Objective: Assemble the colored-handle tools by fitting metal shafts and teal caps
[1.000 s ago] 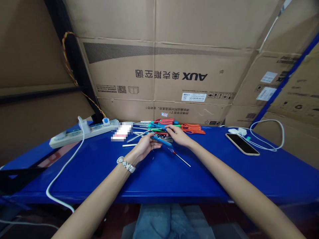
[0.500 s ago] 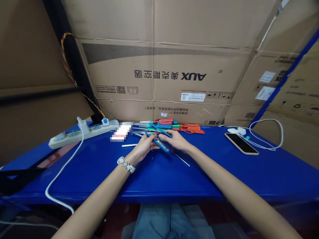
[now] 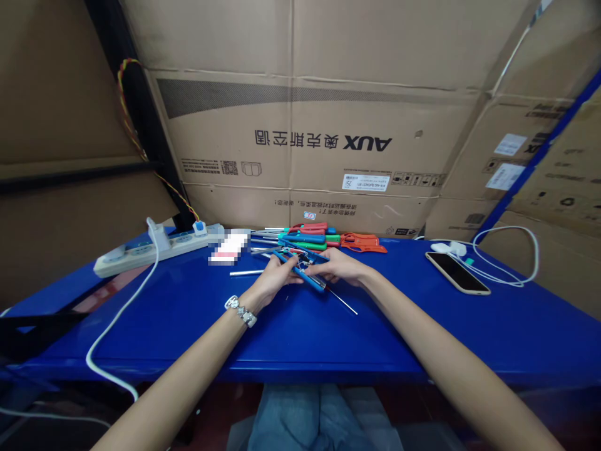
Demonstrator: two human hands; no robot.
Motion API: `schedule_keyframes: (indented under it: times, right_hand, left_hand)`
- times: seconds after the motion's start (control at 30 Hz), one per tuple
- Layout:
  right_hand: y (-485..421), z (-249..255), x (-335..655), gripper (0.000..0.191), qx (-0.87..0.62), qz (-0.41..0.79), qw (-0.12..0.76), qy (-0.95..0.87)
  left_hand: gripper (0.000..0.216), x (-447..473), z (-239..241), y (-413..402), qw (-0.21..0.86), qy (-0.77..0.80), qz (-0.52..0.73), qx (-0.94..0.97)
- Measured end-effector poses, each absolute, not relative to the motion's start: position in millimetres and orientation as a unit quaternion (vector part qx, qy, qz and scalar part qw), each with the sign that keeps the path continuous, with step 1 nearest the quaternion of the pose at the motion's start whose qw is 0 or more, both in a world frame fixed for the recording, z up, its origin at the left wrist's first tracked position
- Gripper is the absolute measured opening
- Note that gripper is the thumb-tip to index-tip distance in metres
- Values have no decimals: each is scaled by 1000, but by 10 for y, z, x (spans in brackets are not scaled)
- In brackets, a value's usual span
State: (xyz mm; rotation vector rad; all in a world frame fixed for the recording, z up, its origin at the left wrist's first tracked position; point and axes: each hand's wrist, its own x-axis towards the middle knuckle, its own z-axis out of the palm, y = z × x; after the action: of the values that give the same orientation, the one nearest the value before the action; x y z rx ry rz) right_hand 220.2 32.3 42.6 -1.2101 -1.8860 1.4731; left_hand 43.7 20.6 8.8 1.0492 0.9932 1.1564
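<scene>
In the head view my left hand is closed on the left end of an opened blue plastic casing, thumb on top. Thin pale wires show inside the casing. My right hand is also closed, its fingertips pinching at the casing and wires from the right. Exactly what those fingertips hold is too small to make out. A thin metal rod, red at its upper end, sticks out below the casing towards the lower right. Just behind my hands is a pile of long tools with blue, red and green handles and metal shafts.
Orange looped handles lie right of the pile. A metal tube is left of my hands. A power strip with a white cable stands at left; a phone and white charging cable lie at right. Cardboard walls the back.
The blue casing has turned slightly and shows more of its wired inside. My right hand has shifted a little to the right; my left hand keeps its hold.
</scene>
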Motion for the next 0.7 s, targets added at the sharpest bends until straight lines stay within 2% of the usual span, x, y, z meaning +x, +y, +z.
schedule_keyframes:
  times: [0.1,0.23,0.33,0.43,0.53,0.6,0.7]
  right_hand:
    - [383,368,2200,31,-423,541,252,-682]
    - [512,309,2225,30,-425,551,298,-653]
    - [626,284,2246,29,-465,481,301,-679]
    - [746,248,2260,28,-480,393,305,-723]
    - [846,206,2268,35,-469,346,320,-747]
    - [882,190,2269,41,-467,338,328,-749]
    - [889,180,2268,48,-462,351,341,-740]
  left_hand:
    - [8,434,102,192,608,439,493,441]
    - [7,414,144,175,618,455,478,427]
    - [3,400,176,168,607,470,449,458]
    - [9,370,204,181,567,454,459,512]
    - [13,295,248,228,475,444,501,572]
    - [14,233,296,281,350,455,503,646]
    - [9,181,381,373,179,456,441,752]
